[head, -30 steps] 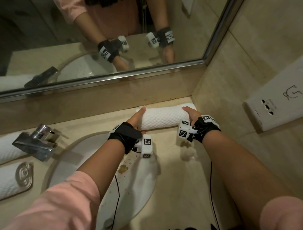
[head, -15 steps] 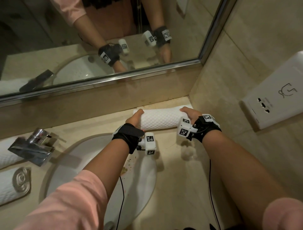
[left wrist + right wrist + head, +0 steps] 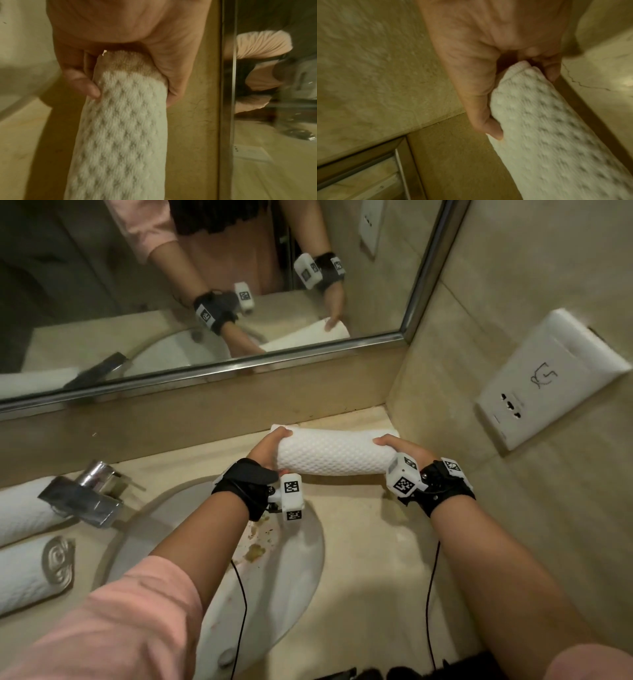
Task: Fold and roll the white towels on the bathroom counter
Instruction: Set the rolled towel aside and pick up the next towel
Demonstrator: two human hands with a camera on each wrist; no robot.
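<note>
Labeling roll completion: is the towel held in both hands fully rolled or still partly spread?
Fully rolled: the white towel is one tight cylinder, no loose flap visible, left hand and right hand gripping its ends.

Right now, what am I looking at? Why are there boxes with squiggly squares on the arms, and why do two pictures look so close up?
Those are a person's two arms, not a machine. The boxes strapped to the wrists are little cameras. The big picture comes from a camera on the head, looking down at a bathroom counter. The two close-ups come from the wrist cameras. The left hand and right hand each grip one end of a rolled white towel. Two more rolled towels lie beside the tap, left of the sink. A mirror hangs behind.
</note>
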